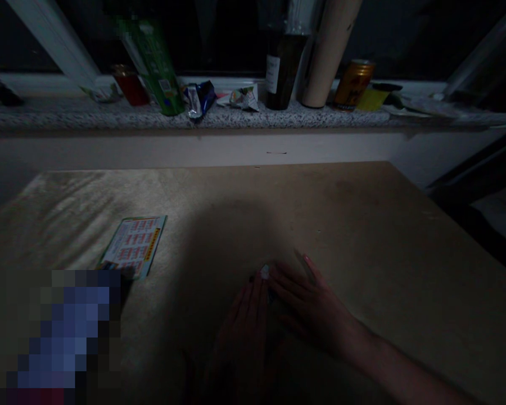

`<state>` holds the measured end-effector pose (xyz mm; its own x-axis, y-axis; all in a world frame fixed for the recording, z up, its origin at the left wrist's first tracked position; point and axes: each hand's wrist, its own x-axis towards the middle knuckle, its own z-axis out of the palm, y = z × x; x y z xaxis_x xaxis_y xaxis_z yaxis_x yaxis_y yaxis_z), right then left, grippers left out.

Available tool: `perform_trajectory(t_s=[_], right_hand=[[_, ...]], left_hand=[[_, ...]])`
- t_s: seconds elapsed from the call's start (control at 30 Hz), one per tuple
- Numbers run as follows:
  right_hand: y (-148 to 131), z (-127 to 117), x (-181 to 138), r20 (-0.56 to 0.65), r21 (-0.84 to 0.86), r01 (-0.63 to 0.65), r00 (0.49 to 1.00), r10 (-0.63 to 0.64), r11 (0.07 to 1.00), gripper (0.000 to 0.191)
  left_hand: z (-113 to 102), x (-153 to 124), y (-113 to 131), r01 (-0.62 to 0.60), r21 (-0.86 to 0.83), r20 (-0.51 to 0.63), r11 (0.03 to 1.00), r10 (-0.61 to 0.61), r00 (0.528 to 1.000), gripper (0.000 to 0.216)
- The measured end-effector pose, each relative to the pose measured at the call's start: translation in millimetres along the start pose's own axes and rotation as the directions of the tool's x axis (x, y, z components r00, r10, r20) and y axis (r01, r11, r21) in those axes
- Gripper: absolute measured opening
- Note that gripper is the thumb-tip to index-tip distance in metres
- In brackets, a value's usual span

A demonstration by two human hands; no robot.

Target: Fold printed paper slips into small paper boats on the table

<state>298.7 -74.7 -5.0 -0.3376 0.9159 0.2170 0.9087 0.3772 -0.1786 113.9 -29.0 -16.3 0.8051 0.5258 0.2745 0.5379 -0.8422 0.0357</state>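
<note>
Just at the tips of straight left fingers point(253, 295) and right fingers point(290, 284), a small pale scrap point(265, 272), grip unclear.

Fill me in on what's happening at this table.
In dim light, a person has both hands low over the table. The left hand and right hand come together at a small pale thing by their fingertips; it is too dark to tell what it is. A printed card lies to the left. Behind, a dark bottle and an orange can stand on the windowsill.
</note>
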Motion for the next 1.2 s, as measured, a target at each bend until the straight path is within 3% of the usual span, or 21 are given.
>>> perform_trajectory(t_s=[0.33,0.57,0.77,0.97,1.2], right_hand=[[-1,2,2,-0.001,0.010,0.011,1.000,-0.011,1.000,0.046],[1,5,2,0.031,-0.015,0.033,0.999,-0.032,0.999,0.048],[5,2,5,0.102,0.007,0.056,0.993,-0.057,0.998,0.055],[5,4,6,0.073,0.035,0.004,0.997,-0.007,0.999,0.053],[6,6,6,0.059,0.040,0.012,0.998,-0.014,0.999,0.059]], left_hand=[[2,-6,-4,0.064,0.087,-0.007,0.994,-0.064,0.998,0.069],[2,1,-7,0.079,0.125,-0.057,0.989,-0.072,0.996,0.058],[6,-3,-13,0.130,0.134,-0.070,0.982,-0.122,0.990,0.062],[7,-14,-10,0.151,0.090,0.048,0.985,-0.155,0.987,0.065],[2,-10,-7,0.152,0.086,0.037,0.985,-0.155,0.987,0.056]])
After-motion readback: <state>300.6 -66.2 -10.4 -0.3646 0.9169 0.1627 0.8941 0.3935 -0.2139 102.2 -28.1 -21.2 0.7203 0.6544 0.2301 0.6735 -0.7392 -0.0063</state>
